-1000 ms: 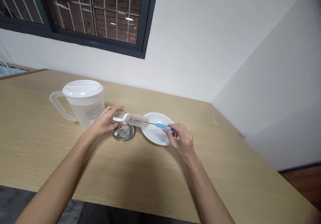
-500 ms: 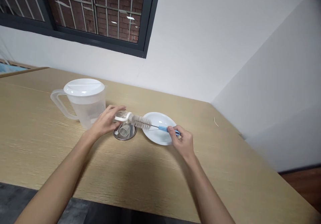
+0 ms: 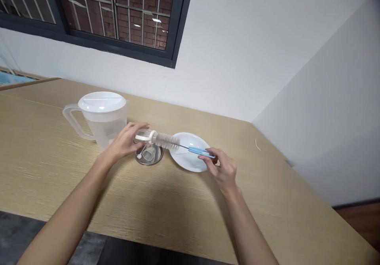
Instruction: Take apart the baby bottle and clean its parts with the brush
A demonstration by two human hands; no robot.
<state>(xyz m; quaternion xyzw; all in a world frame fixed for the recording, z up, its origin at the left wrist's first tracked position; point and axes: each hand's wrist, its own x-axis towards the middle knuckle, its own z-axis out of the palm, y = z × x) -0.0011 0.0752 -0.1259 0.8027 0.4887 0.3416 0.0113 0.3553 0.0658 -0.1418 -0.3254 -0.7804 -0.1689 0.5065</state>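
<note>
My left hand (image 3: 126, 141) is wrapped round a small clear bottle (image 3: 142, 135) held on its side above a round metal dish (image 3: 149, 157). A bottle brush (image 3: 166, 141) with pale bristles pokes into the bottle's white neck. My right hand (image 3: 222, 167) pinches the brush's blue handle (image 3: 198, 151) over a white plate (image 3: 190, 151). A small clear cup (image 3: 149, 152) and a tiny white piece lie in the metal dish.
A lidded translucent plastic jug (image 3: 101, 116) with water stands left of my left hand. The wooden table (image 3: 166, 201) meets white walls at the back and right. A thin sliver (image 3: 257, 144) lies near the right wall. A barred window is above.
The brush has slid a little in and out of the bottle as my right hand shifted right along the handle. The bottle and left hand have stayed nearly still.
</note>
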